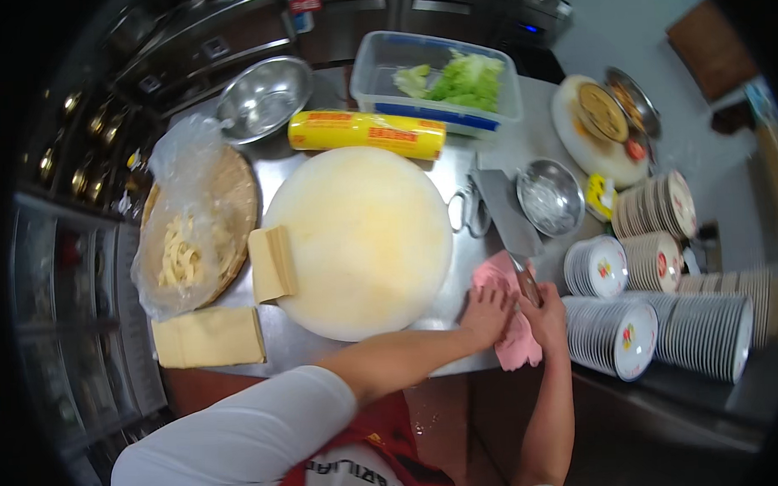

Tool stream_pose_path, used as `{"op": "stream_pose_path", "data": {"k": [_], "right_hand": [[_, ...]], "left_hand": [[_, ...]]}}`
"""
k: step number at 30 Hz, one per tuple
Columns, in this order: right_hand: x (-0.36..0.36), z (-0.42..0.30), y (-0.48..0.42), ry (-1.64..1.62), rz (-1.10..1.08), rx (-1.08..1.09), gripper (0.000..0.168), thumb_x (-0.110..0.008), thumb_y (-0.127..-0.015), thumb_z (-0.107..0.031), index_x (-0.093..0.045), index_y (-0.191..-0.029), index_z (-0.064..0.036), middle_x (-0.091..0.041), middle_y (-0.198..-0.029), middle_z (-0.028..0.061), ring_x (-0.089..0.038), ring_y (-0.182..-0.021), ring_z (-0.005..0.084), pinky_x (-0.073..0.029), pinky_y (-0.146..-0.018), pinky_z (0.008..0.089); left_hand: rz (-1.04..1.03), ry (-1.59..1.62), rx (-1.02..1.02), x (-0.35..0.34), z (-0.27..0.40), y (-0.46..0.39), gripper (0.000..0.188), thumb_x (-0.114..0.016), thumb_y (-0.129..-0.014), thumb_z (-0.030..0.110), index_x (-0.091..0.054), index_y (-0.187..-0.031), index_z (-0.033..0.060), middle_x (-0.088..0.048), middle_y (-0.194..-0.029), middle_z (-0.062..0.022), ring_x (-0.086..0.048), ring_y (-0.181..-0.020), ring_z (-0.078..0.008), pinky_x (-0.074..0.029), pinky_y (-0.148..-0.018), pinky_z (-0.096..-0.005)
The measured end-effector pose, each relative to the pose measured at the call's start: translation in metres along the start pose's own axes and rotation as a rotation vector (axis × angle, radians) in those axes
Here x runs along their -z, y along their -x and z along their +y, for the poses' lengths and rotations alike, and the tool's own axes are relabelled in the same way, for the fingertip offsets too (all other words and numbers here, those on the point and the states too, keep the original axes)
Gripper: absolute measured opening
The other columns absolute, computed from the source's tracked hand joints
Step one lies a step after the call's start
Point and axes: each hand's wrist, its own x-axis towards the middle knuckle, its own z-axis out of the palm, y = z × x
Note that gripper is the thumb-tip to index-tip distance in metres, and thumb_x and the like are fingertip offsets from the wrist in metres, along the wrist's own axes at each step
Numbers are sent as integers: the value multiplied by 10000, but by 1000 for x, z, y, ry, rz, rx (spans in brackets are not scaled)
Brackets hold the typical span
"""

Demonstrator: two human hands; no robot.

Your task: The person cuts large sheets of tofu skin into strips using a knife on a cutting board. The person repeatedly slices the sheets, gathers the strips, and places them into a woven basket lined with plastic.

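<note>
My right hand grips the wooden handle of a cleaver. The steel blade points away from me and lies over the metal table, its heel near a crumpled pink cloth. Over that cloth, beside the handle, my left hand has its fingers bunched on the fabric; its fingertips are partly hidden. To the left is a round white cutting board. A folded stack of pale yellow sheets, seemingly tofu skin, rests on its left edge. Scissors lie between board and blade.
A larger yellow sheet stack and a wicker tray with a plastic bag of strips are left. Behind are a steel bowl, yellow film roll and lettuce container. A small bowl and plate stacks stand right.
</note>
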Motion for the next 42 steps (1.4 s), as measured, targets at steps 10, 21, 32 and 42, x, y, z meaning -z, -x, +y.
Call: {"op": "stream_pose_path", "data": {"k": [10, 21, 32, 42], "right_hand": [[-32, 9, 38, -513, 2, 84, 647, -600, -944, -341, -342, -1434, -8, -461, -1377, 204, -443, -1277, 303, -350, -1055, 400], [-121, -233, -70, -339, -493, 809, 690, -717, -815, -135, -366, -1399, -32, -561, -1243, 156, -577, -1110, 221, -479, -936, 322], [-251, -240, -83, 167, -139, 894, 449, -754, -750, -295, -635, -1110, -54, -598, -1101, 184, -581, -956, 342, -478, -834, 436], [-69, -122, 121, 144, -1348, 28, 364, -718, -835, -274, -641, -1134, -81, -687, -992, 68, -651, -894, 162, -506, -837, 310]], "left_hand": [[18, 860, 281, 81, -18, 61, 409, -651, -796, 171, -565, -1172, 35, -584, -1089, -175, -582, -1060, -323, -490, -873, -405], [492, 1408, 372, 231, -145, 146, 461, -523, -967, 121, -400, -1405, 48, -570, -1232, -91, -559, -1107, -140, -455, -929, -267], [925, 1500, 1252, 129, -142, 366, 165, -536, -922, 49, -584, -1079, 37, -633, -1009, -51, -611, -895, -139, -493, -798, -266], [822, 1605, 1207, 102, -134, 428, 120, -504, -936, 12, -601, -1004, 31, -638, -892, -45, -599, -771, -103, -486, -664, -210]]}}
